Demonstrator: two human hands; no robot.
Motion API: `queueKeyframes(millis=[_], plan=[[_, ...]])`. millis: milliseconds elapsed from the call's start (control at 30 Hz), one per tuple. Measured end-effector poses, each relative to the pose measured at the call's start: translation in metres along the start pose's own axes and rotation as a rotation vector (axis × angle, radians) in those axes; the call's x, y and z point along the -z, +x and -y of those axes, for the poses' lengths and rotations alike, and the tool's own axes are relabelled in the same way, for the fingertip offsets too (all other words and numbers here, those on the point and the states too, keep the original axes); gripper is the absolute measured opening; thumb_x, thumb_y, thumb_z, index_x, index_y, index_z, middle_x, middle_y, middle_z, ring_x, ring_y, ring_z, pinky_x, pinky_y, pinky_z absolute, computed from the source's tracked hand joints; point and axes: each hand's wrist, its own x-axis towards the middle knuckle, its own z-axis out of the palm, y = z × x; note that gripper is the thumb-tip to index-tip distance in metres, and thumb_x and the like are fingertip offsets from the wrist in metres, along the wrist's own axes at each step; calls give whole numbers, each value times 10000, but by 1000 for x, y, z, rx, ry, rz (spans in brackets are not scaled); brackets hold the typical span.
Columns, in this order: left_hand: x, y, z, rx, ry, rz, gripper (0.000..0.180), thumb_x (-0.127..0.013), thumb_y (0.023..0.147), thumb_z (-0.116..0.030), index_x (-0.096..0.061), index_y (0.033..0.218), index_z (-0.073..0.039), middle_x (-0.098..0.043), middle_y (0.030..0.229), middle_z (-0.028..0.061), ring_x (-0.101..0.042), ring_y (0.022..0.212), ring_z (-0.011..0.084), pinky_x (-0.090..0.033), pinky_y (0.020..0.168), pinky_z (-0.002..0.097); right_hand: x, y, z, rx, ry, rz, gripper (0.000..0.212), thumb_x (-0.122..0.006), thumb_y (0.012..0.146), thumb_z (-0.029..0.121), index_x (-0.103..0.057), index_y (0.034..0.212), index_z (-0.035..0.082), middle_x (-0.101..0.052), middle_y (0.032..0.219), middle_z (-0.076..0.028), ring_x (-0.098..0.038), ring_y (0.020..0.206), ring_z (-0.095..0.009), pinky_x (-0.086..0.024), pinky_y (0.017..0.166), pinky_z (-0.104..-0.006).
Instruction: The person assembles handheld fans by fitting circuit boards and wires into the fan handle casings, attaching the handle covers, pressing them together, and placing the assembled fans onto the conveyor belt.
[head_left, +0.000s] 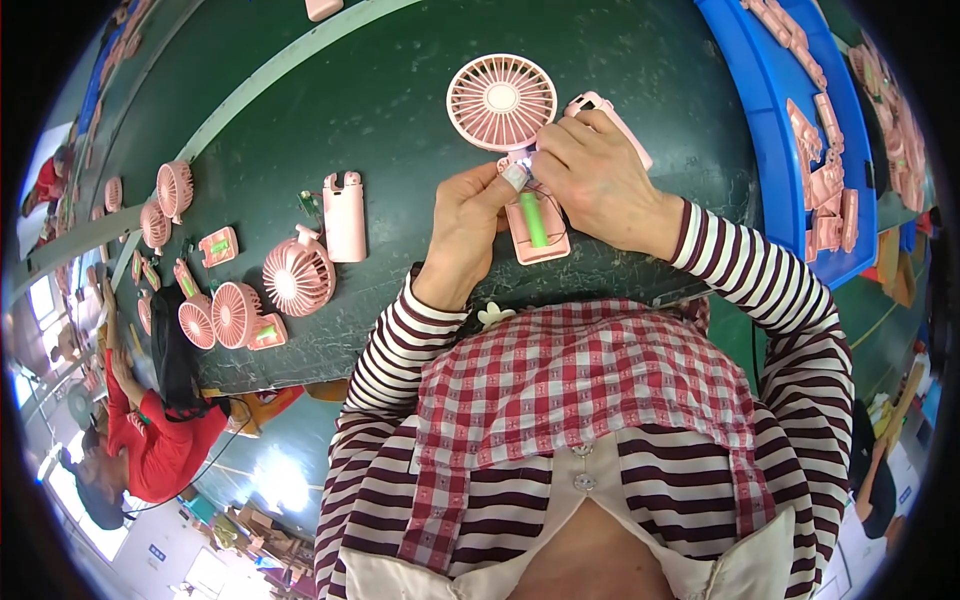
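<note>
Resting on, or held just above, the dark green table, a little right of the scene's middle: a pink handheld fan, with round grille at the far end, open handle pointing near, and green cell exposed inside.

By its looks, light overall, the cell likely heaviest; stiff plastic, smooth enough to slide on the tabletop. Probably fragile at the narrow neck and inside the open handle. Best taken by the handle's outer walls or near end, keeping off the grille's thin ribs and without pressing on the cell.

Close together at the neck: left hand clamped on the fan, thumb on top; right hand curled in from the right, fingers bunched. Cannot tell of anything pinched between those right fingertips.

Hidden under the fingers: much of the neck and the handle's far end. Hard to make out: a bright patch at the left thumb tip, perhaps nail, tape or part. Partly covered by the right hand: a pink casing. Cut off at the far edge: another pink piece.
</note>
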Motion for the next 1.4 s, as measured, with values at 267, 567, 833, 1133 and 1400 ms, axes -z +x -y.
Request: queueKeyframes(millis=[267, 567, 833, 1133, 1400], plan=[[-4, 0, 1, -20, 9, -58, 208, -529, 867, -105, -602, 952, 70, -611, 817, 72, -594, 679, 123, -501, 593, 250, -6, -2, -4, 18, 38, -12, 139, -614, 656, 131, -567, 757, 48, -510, 802, -50, -514, 768, -192, -375, 712, -316], [9, 4, -7, 108, -186, 89, 223, -522, 873, -142, -576, 970, 51, -618, 880, 102, -622, 736, 172, -523, 659, 296, -2, -3, -9, 44, 69, 6, 111, -617, 670, 107, -571, 750, 46, -517, 828, -48, -521, 793, -184, -376, 726, -327], [9, 2, -6, 70, 11, 101, 238, -526, 844, -44, -564, 1053, 64, -627, 927, 110, -634, 800, 178, -537, 695, 300, -1, -1, -9, 29, 59, 44, 136, -627, 663, 103, -574, 772, 41, -523, 838, -48, -527, 811, -190, -384, 740, -327], [3, 1, -6, 23, 5, 60, 210, -510, 820, -2, -580, 1008, 63, -631, 898, 105, -635, 767, 167, -541, 670, 281, -3, -1, -8, 9, 39, 49, 128, -619, 673, 111, -573, 767, 38, -523, 835, -57, -531, 808, -187, -385, 734, -323], [-1, 2, 1, 7, -40, -33, 212, -493, 809, -12, -570, 989, 69, -618, 870, 96, -624, 734, 152, -535, 635, 268, -3, 1, -7, 13, 56, 10, 111, -607, 684, 101, -563, 762, 36, -527, 832, -63, -537, 794, -196, -392, 723, -332]])
